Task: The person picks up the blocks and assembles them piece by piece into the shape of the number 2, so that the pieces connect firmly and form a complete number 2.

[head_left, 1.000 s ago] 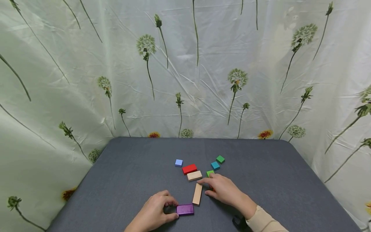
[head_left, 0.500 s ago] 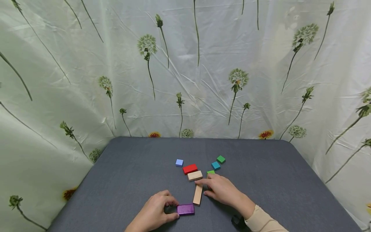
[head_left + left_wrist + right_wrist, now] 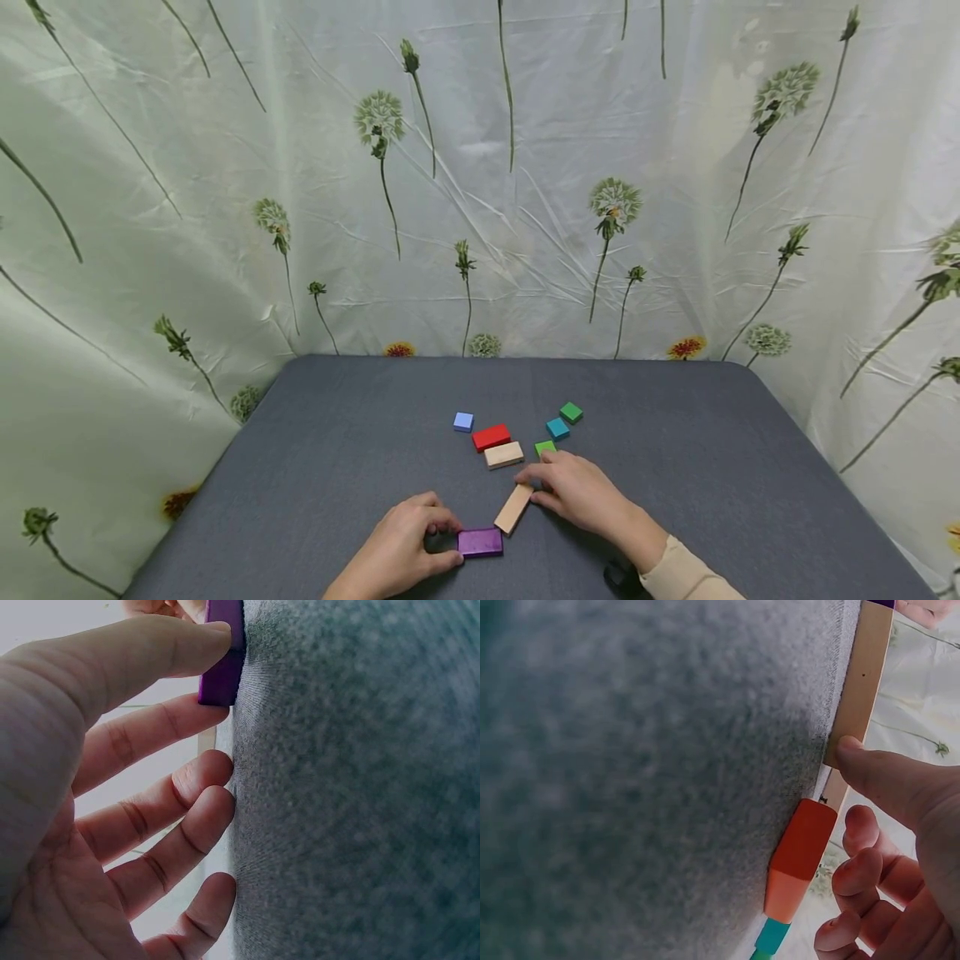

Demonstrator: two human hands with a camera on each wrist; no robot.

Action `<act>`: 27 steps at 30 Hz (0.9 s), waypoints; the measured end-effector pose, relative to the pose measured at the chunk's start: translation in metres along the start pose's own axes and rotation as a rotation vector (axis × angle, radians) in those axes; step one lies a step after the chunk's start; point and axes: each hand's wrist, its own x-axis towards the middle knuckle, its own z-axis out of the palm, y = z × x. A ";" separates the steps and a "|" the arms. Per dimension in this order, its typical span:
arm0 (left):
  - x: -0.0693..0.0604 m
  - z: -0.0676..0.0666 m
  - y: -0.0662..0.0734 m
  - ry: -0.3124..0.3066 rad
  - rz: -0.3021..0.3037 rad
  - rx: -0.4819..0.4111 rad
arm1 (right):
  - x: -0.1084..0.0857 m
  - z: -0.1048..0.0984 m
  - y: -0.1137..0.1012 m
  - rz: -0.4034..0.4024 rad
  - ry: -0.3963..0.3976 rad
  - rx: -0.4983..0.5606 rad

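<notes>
on the grey tabletop (image 3: 345, 467), the left hand (image 3: 405, 537) held a purple block (image 3: 480, 542), the right hand (image 3: 581, 492) a tan block (image 3: 513, 509).
left thumb and index finger pinched the purple block's left end, the other fingers loosely bent; right thumb and index finger pinched the far end of the tan block, whose near end lay just beside the purple block's far right corner.

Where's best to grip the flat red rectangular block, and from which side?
Probably pinch the flat red rectangular block across its short ends, coming from above: it lies flat, its ends look free, and a pale wooden rectangular block crowds its near long side.
</notes>
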 end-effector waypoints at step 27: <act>0.002 0.001 -0.001 -0.021 -0.018 -0.002 | -0.036 -0.003 0.001 0.061 0.006 0.006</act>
